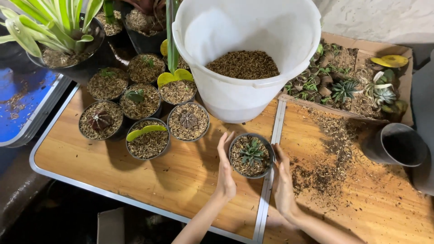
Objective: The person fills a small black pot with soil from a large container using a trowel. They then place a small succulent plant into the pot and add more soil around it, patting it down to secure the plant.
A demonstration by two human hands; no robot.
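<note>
step: you cup the small pot [251, 156] with a succulent, left hand [224, 174] and right hand [283, 180] flanking it
fingers: straight, pressed together, flat against pot sides
pot: on table [149, 190], before white bucket [246, 54]
next: likely needs an even two-sided grip, kept upright

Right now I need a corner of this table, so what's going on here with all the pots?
A person is cupping a small round black pot holding a green succulent between both hands: the left hand on its left side, the right hand on its right. It sits on the wooden folding table in front of a large white plastic bucket of brown potting mix. A cluster of filled black pots stands to the left, spilled mix lies to the right, and an empty black pot lies tipped there.
</note>
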